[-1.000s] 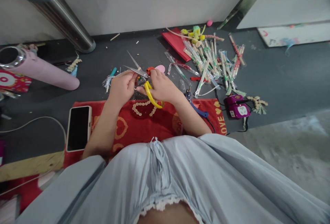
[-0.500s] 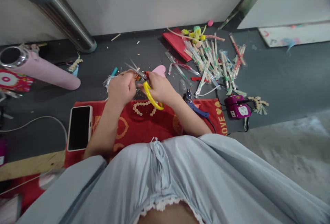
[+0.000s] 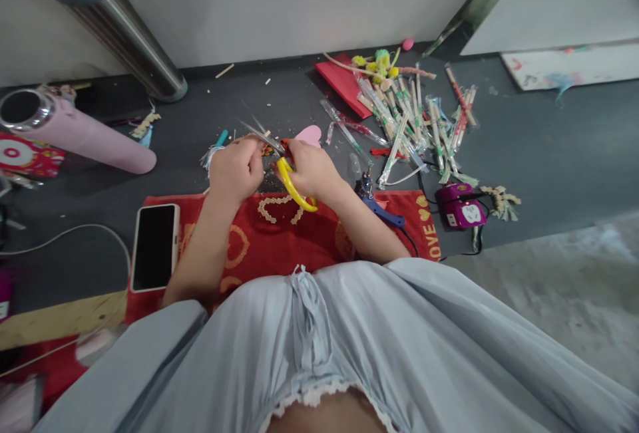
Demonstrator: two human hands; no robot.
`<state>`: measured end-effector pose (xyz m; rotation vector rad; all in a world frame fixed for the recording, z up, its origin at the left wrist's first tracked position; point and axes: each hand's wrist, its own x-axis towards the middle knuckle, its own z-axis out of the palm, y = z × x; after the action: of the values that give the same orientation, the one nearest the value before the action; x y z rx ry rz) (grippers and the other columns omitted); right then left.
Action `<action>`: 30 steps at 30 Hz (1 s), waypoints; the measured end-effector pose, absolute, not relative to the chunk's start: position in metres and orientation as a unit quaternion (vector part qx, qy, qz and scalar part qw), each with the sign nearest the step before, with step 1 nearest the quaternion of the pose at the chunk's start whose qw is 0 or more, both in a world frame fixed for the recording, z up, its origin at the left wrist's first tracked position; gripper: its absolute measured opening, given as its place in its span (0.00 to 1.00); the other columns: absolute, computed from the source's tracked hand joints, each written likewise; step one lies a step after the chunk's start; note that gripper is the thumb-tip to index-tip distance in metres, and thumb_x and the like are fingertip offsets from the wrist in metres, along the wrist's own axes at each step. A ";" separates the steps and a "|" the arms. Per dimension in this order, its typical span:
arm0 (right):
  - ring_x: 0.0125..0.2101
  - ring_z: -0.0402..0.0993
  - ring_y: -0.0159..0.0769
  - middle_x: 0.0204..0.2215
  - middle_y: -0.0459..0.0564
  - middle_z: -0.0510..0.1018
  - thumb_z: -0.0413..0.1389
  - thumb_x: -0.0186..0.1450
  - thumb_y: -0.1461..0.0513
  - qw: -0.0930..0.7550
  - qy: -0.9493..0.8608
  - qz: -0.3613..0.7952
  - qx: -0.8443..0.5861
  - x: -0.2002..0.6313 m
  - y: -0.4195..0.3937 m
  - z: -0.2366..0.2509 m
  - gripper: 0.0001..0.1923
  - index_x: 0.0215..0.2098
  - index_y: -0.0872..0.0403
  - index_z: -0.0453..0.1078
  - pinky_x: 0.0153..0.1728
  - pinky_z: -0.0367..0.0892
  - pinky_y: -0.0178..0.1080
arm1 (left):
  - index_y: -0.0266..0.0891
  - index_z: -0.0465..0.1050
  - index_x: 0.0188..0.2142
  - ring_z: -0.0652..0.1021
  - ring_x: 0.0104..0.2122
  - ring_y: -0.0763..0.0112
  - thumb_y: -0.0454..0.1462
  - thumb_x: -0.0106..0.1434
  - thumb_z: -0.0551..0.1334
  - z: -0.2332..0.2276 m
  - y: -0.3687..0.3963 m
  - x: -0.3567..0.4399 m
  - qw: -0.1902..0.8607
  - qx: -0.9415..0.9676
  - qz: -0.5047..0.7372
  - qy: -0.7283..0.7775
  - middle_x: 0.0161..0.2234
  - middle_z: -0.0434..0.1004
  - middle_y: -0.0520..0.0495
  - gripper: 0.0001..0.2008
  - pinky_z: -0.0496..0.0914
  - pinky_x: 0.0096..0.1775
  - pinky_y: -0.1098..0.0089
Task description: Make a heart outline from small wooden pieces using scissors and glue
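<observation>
- Two hands meet at centre frame above the red cloth [image 3: 279, 237].
- I see my right hand [image 3: 312, 168] gripping yellow-handled scissors [image 3: 292, 183], blades pointing upper left.
- My left hand [image 3: 234, 170] curls shut; what it pinches I cannot tell.
- Phone [image 3: 154, 247] lies lower left.

The red towel [image 3: 299, 237] under the forearms carries gold lettering at its right edge [image 3: 433, 237], running sideways, of which "OVE" can be read beside a small gold heart. No other writing is legible; the white patch on the purple device [image 3: 459, 212] is too small to read.
</observation>
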<state>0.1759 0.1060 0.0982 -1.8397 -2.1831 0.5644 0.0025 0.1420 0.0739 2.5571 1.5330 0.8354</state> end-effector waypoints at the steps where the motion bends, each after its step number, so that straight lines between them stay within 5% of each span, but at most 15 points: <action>1: 0.39 0.75 0.46 0.43 0.61 0.79 0.43 0.71 0.44 0.117 -0.747 0.193 -0.625 0.176 0.106 0.098 0.27 0.45 0.58 0.68 0.36 0.63 0.41 | 0.43 0.72 0.36 0.79 0.33 0.61 0.40 0.69 0.50 0.074 0.142 0.003 0.019 0.825 0.273 0.494 0.30 0.78 0.44 0.12 0.67 0.36 0.64; 30: 0.42 0.75 0.43 0.45 0.60 0.80 0.42 0.73 0.42 0.124 -0.782 0.192 -0.579 0.187 0.109 0.097 0.31 0.48 0.60 0.69 0.38 0.59 0.39 | 0.42 0.73 0.35 0.80 0.36 0.63 0.44 0.70 0.48 0.067 0.152 -0.001 0.077 0.840 0.292 0.450 0.31 0.79 0.44 0.17 0.71 0.40 0.66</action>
<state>0.1873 0.1091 0.0970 -1.6888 -2.2814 0.5598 -0.0012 0.1517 0.0672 2.5182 1.3489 0.8761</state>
